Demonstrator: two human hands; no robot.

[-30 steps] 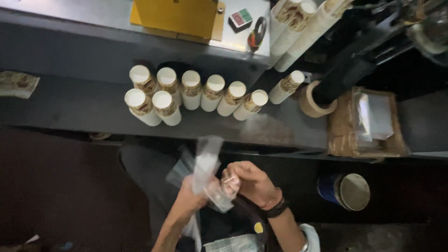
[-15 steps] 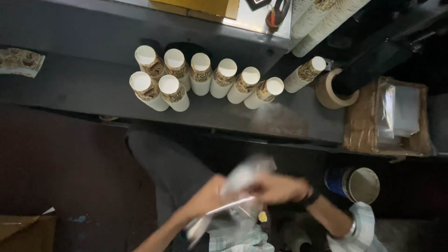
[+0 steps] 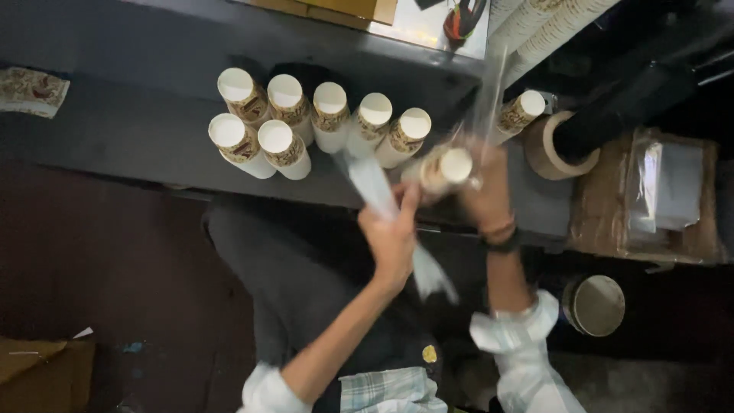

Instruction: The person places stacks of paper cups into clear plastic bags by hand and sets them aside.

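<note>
Hands meet at 6 o'clock: your left hand [image 3: 391,239] pinches a clear plastic sleeve [image 3: 375,187], your right hand [image 3: 485,190] grips 1 cup stack [image 3: 443,170] — 7 more stacks [image 3: 321,122] stand at 11 o'clock, tape roll [image 3: 554,149] at 2.

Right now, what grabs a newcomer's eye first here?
The cluster of white cup stacks standing on the dark shelf, upper centre. Just right of it, the left hand and right hand meet around one more cup stack with a clear plastic sleeve. A tape roll lies further right.
</note>
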